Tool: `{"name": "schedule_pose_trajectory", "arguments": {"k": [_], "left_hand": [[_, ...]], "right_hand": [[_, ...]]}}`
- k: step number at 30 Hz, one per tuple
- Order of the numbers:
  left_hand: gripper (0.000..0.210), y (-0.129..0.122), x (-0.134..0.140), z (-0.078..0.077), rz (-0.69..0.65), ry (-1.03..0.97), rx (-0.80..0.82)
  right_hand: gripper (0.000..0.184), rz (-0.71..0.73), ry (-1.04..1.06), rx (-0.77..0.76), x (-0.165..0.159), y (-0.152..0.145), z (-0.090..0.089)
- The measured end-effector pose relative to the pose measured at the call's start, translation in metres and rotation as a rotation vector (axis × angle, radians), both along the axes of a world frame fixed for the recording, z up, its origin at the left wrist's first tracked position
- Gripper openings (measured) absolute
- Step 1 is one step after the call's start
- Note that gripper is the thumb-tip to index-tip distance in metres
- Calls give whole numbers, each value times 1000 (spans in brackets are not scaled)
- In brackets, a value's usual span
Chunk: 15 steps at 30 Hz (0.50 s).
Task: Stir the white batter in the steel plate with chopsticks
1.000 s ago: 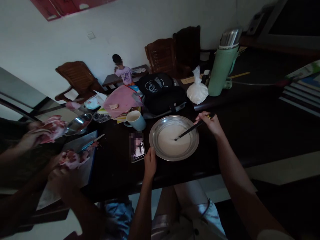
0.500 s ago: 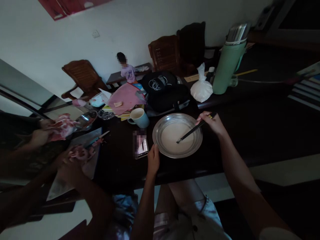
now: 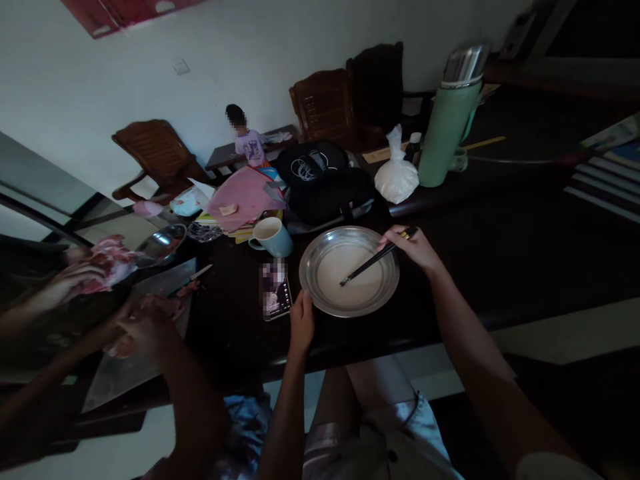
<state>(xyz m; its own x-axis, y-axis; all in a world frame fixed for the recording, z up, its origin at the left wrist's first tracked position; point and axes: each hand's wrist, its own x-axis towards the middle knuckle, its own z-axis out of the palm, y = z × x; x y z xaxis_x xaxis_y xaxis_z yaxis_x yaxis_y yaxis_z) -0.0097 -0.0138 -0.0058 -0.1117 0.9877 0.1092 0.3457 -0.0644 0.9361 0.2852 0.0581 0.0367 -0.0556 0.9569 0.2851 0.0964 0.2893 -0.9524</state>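
A round metal basin (image 3: 307, 280) stands on the dark table in front of me, with a pale, milky batter (image 3: 330, 277) in it. My right hand (image 3: 407, 248) grips a pair of black chopsticks (image 3: 367, 265) over the basin's right rim, and their tips dip into the batter. At the lower left rim, my left hand (image 3: 302, 321) pinches the basin's edge. Close to the left of that hand lies a lit phone (image 3: 277, 293). Behind the phone stands a light blue mug (image 3: 276, 239).
To the left, co-workers' hands (image 3: 145, 327) handle raw meat (image 3: 113, 261) over a cutting board (image 3: 117, 373) with a knife (image 3: 197, 275). Behind the basin are a black bag (image 3: 325, 190), a tied bag of white powder (image 3: 397, 180) and a tall green thermos (image 3: 447, 133). Books (image 3: 605, 187) lie at right.
The chopstick tips have shifted left through the batter. My left hand stays on the rim. The co-workers' hands and the meat at left have moved, and the whole view has slid slightly left.
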Motion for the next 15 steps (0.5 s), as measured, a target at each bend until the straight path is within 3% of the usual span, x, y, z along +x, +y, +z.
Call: {"name": "schedule_pose_trajectory", "arguments": {"k": [6,12,15], "left_hand": [[52,0,1,1,-8,0,8],[51,-1,0,-1,-11,5,2],[51,-1,-1,-3,-15,18,2]], "right_hand": [[34,-156,42,14,6,0,1],[34,0,-29,15,-1,0,0],[33,-61,-35,45,1,1,0]]}}
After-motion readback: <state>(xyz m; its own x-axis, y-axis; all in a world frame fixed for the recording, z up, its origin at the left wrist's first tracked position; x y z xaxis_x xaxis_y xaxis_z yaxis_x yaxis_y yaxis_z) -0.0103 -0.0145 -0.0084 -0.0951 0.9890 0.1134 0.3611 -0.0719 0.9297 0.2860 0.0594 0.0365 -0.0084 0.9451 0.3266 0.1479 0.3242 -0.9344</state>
